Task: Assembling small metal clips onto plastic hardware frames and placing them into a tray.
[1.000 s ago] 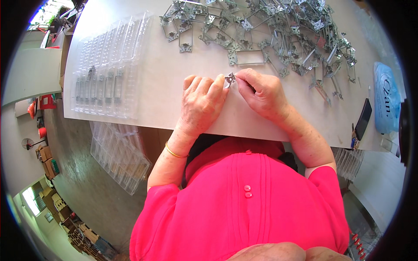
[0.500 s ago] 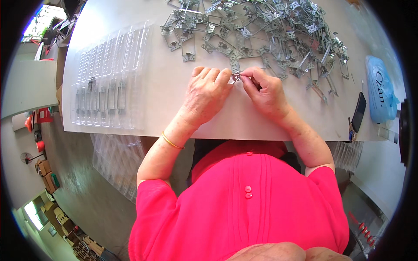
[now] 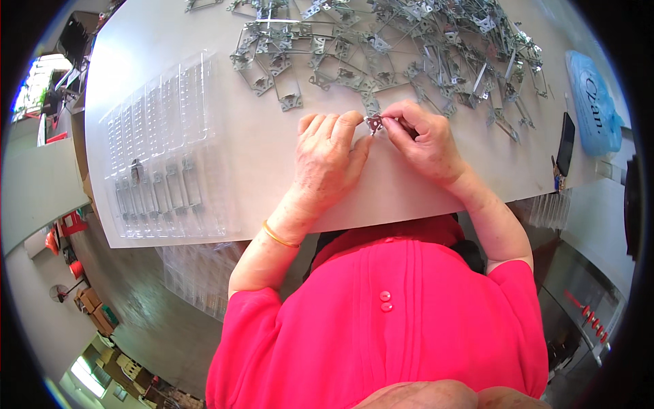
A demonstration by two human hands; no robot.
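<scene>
Near the middle of the table, a small silver metal bracket with holes in it lies between my two hands. My right hand pinches its right side between thumb and forefinger, the other fingers curled in. At its left side is my left hand, the forefinger tip touching it and the thumb just below; the fingers are bent and partly hide the grip. Just beyond my fingertips spreads a heap of similar metal brackets with thin rods, lying tangled together.
On the left lies a clear plastic tray with ribbed slots, several metal pieces set in its nearer part. A blue plastic bag, a dark phone and keys are at the right edge. More clear trays sit below the table edge.
The view has turned slightly. The bracket between my hands now shows more of its flat face, and my left thumb has moved down away from the forefinger.
</scene>
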